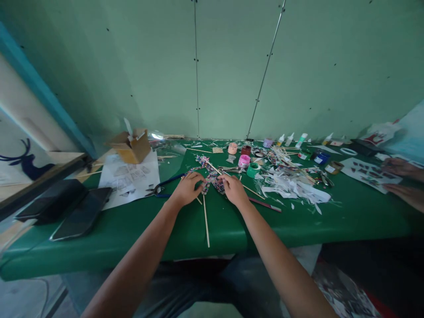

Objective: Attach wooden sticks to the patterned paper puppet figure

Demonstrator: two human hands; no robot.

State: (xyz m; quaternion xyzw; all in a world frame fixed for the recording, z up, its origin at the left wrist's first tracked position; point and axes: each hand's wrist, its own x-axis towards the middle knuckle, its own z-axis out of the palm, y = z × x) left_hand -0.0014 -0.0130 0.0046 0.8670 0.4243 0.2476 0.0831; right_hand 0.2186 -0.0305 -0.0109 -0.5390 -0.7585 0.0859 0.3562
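My left hand point(187, 187) and my right hand point(233, 189) rest on the green table point(132, 229), close together, fingers curled in a pinch on a small multicoloured patterned paper piece point(212, 179) between them. A thin wooden stick point(206, 218) runs from under that piece toward the table's front edge. A second stick point(247, 189) lies slanted just behind my right hand. Blue-handled pliers point(162, 185) lie left of my left hand.
Paint pots point(253, 170), glue bottles point(289, 139) and white paper scraps point(291, 187) crowd the right back. A cardboard box point(130, 145) and printed sheet point(127, 176) sit left, with a phone point(81, 214) and dark case point(49, 201). Another person's hands point(402, 179) work at far right.
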